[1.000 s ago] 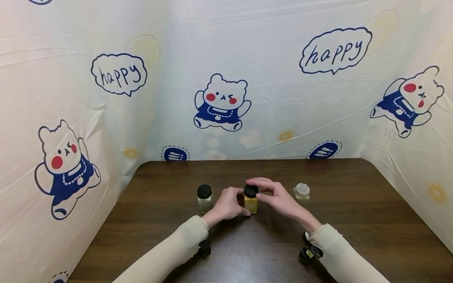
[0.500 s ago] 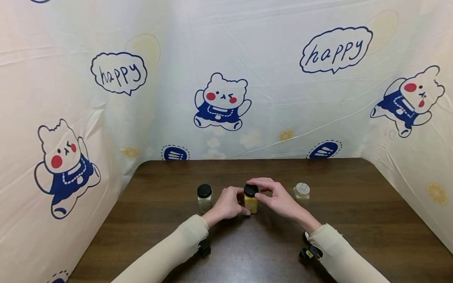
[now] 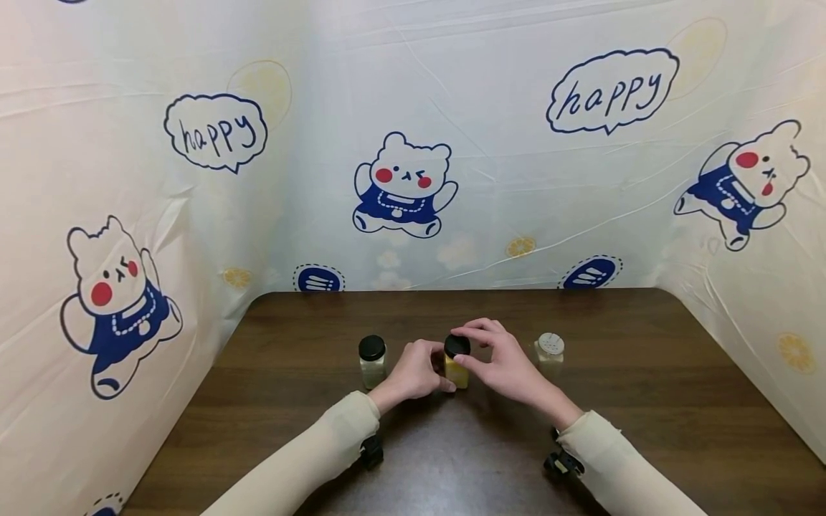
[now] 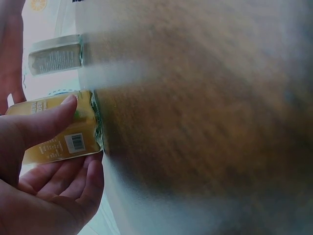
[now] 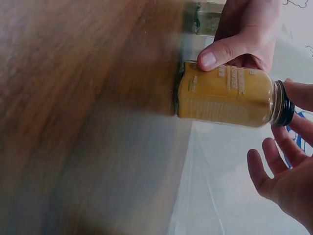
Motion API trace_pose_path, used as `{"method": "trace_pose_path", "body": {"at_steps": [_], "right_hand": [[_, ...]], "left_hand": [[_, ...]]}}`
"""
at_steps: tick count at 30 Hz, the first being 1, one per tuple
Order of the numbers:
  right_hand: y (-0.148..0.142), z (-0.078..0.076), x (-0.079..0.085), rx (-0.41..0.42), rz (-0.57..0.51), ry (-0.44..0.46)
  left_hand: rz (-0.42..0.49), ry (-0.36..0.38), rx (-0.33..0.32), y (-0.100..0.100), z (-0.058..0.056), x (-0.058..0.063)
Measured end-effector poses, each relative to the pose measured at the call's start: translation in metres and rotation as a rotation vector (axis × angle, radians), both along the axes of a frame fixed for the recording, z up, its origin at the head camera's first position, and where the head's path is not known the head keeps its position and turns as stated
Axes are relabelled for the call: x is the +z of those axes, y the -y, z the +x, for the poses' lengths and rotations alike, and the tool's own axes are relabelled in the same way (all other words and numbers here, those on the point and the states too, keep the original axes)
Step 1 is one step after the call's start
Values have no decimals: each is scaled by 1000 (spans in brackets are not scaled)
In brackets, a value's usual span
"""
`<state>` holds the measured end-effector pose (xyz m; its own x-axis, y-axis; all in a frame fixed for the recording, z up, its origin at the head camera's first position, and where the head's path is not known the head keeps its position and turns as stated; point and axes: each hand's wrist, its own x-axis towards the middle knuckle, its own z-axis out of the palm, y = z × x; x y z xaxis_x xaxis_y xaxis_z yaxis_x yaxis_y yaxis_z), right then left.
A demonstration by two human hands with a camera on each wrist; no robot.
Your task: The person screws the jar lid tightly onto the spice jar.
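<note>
A glass spice jar of yellow powder (image 3: pixel 457 376) stands upright on the table, capped with a black lid (image 3: pixel 457 345). My left hand (image 3: pixel 416 373) grips the jar's body low down; in the left wrist view its thumb lies across the labelled side and the fingers curl beneath. With thumb and fingertips, my right hand (image 3: pixel 506 362) pinches the black lid from the right. In the right wrist view the jar (image 5: pixel 227 95) and its lid (image 5: pixel 282 104) show clearly, and the hand's other fingers are spread away from the glass.
Left of my hands stands a jar with a black lid (image 3: pixel 372 362) and pale contents. On the right is another jar with a perforated white top (image 3: pixel 551 351). The brown wooden table (image 3: pixel 310 315) meets a printed cloth (image 3: pixel 400 86) behind and at both sides.
My right hand has turned a little at the lid, its knuckles rising and its thumb shifting left across the front. The left hand and the jar have stayed in place.
</note>
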<state>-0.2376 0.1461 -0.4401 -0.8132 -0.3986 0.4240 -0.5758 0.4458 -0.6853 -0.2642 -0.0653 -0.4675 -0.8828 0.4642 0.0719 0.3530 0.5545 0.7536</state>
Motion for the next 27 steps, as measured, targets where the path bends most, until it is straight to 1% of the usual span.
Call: {"method": "trace_pose_path", "body": {"at_steps": [8, 13, 15, 17, 21, 23, 27], "right_hand": [[8, 0, 0, -72, 9, -22], [6, 0, -1, -64, 2, -23], [3, -1, -2, -34, -15, -8], [0, -2, -5, 14, -58, 33], [-7, -5, -8, 151, -180, 160], [-9, -7, -7, 211, -224, 223], [-12, -7, -3, 277, -264, 322]], "left_hand": [[-15, -2, 2, -1, 1, 2], [-18, -14, 10, 0, 0, 2], [-18, -16, 13, 0, 1, 1], [-18, -16, 17, 0, 1, 0], [-18, -9, 19, 0, 1, -1], [-19, -7, 19, 0, 1, -1], [-24, -2, 20, 0, 1, 0]]}}
